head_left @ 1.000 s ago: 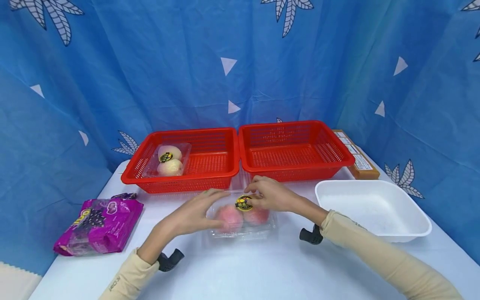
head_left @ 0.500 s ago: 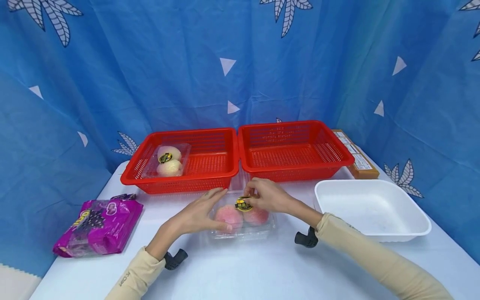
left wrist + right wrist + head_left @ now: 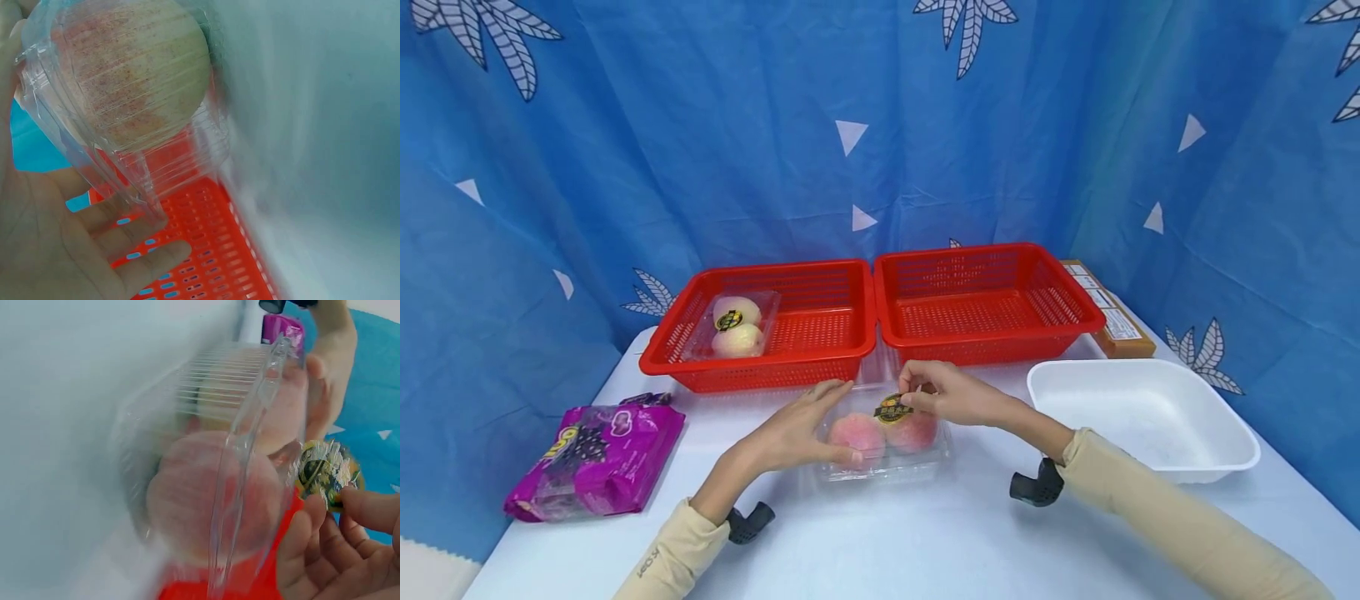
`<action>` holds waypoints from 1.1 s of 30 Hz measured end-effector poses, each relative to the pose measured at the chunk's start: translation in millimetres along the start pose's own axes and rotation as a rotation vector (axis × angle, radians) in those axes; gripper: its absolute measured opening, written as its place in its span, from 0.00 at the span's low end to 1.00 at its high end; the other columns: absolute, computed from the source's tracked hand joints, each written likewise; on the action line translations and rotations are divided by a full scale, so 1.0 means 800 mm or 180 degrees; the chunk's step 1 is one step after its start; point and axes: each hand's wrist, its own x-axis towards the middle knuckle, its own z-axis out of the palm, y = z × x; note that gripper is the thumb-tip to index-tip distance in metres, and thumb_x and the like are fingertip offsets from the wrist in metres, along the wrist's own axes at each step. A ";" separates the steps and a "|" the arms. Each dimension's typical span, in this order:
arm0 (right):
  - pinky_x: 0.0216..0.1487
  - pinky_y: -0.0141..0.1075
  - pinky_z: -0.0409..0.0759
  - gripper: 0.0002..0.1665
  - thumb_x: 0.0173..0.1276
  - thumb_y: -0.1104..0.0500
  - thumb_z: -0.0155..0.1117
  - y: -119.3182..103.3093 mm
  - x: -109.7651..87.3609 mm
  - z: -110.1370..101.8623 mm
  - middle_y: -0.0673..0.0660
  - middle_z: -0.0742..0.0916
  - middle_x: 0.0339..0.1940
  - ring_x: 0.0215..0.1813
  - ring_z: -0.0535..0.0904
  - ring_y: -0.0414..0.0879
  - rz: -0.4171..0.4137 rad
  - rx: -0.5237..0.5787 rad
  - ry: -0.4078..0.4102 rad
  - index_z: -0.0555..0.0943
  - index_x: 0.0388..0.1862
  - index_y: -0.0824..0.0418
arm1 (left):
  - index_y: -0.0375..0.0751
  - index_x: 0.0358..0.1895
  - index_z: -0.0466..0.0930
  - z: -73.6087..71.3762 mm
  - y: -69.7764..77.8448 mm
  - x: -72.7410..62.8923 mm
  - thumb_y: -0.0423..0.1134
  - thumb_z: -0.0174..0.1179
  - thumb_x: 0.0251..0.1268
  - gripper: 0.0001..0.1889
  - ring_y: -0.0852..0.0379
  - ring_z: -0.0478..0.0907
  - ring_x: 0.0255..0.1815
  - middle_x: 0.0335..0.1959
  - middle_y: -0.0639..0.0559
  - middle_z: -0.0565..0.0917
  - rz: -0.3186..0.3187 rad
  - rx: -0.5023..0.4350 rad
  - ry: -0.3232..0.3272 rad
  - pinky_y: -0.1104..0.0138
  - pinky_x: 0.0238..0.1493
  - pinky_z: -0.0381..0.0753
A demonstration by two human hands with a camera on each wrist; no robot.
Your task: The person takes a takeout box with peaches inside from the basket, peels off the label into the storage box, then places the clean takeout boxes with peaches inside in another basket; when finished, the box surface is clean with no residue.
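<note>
Two pink peaches [image 3: 859,432], clear plastic box [image 3: 882,472] | likely light, slippery, squashy; hold rim [image 3: 247,459] | left hand [image 3: 786,432] spread against box | right hand [image 3: 949,393] pinches round black-gold sticker [image 3: 892,409]

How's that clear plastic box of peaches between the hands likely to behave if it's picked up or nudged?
The clear box will probably flex if squeezed, since its see-through walls look thin. It's likely fairly weighty, as two plump peaches fill much of it. Tipping seems unlikely, because it sits low and wide on the table.
</note>
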 end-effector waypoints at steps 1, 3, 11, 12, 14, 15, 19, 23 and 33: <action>0.35 0.39 0.82 0.05 0.69 0.62 0.60 0.000 -0.005 -0.005 0.54 0.81 0.36 0.38 0.77 0.48 0.0033 0.0067 -0.0017 0.73 0.39 0.60 | 0.56 0.76 0.51 0.000 0.000 0.000 0.72 0.64 0.44 0.55 0.40 0.53 0.75 0.76 0.45 0.55 0.0004 0.0003 0.0000 0.38 0.65 0.60; 0.34 0.40 0.82 0.06 0.70 0.61 0.59 0.001 -0.017 -0.017 0.54 0.83 0.36 0.36 0.78 0.48 0.0069 0.0147 -0.0003 0.72 0.41 0.61 | 0.56 0.76 0.51 0.000 0.000 0.000 0.72 0.64 0.44 0.55 0.40 0.53 0.75 0.76 0.45 0.55 0.0008 0.0002 0.0004 0.38 0.65 0.60; 0.32 0.35 0.82 0.12 0.68 0.60 0.61 0.025 -0.075 -0.095 0.58 0.84 0.37 0.34 0.78 0.52 0.0359 0.0083 -0.0060 0.70 0.44 0.65 | 0.56 0.76 0.51 0.001 -0.002 0.000 0.72 0.64 0.45 0.55 0.38 0.53 0.74 0.76 0.43 0.54 0.0016 -0.0009 -0.0001 0.36 0.64 0.61; 0.33 0.36 0.82 0.12 0.68 0.60 0.62 0.031 -0.082 -0.106 0.58 0.83 0.36 0.36 0.78 0.52 0.0440 0.0030 -0.0166 0.70 0.43 0.65 | 0.56 0.76 0.51 0.001 -0.002 0.000 0.72 0.64 0.45 0.55 0.38 0.53 0.74 0.76 0.43 0.54 0.0020 -0.0004 -0.0002 0.36 0.64 0.61; 0.35 0.37 0.82 0.13 0.67 0.60 0.63 0.044 -0.097 -0.127 0.58 0.83 0.35 0.39 0.78 0.51 0.0664 -0.0067 -0.0398 0.70 0.43 0.65 | 0.57 0.76 0.51 0.000 -0.003 0.001 0.72 0.63 0.45 0.55 0.38 0.53 0.74 0.76 0.43 0.54 0.0026 0.0004 0.0003 0.37 0.64 0.61; 0.35 0.38 0.82 0.14 0.66 0.59 0.63 0.051 -0.104 -0.138 0.58 0.83 0.34 0.39 0.78 0.51 0.0792 -0.0107 -0.0522 0.70 0.42 0.65 | 0.57 0.76 0.51 0.000 -0.003 0.001 0.72 0.63 0.45 0.55 0.38 0.53 0.74 0.76 0.43 0.54 0.0029 0.0003 0.0004 0.37 0.64 0.61; 0.37 0.40 0.82 0.14 0.64 0.60 0.65 0.075 -0.123 -0.176 0.57 0.83 0.35 0.40 0.78 0.49 0.1327 -0.0251 -0.0841 0.71 0.43 0.64 | 0.56 0.76 0.51 -0.001 -0.003 0.001 0.72 0.63 0.45 0.55 0.38 0.54 0.74 0.75 0.42 0.55 0.0042 -0.0018 0.0000 0.37 0.64 0.61; 0.38 0.40 0.83 0.14 0.62 0.60 0.65 0.105 -0.127 -0.191 0.56 0.83 0.36 0.40 0.79 0.47 0.1738 -0.0338 -0.0969 0.75 0.44 0.62 | 0.55 0.76 0.51 -0.002 -0.004 0.001 0.71 0.64 0.45 0.55 0.38 0.54 0.74 0.75 0.43 0.55 0.0050 -0.0040 0.0009 0.36 0.64 0.61; 0.28 0.32 0.80 0.06 0.62 0.58 0.64 0.146 -0.116 -0.172 0.51 0.84 0.25 0.24 0.84 0.45 0.2024 -0.1051 -0.1252 0.76 0.31 0.58 | 0.55 0.76 0.51 0.001 -0.004 0.002 0.71 0.64 0.45 0.55 0.38 0.54 0.74 0.76 0.44 0.55 0.0031 -0.0056 0.0006 0.36 0.63 0.62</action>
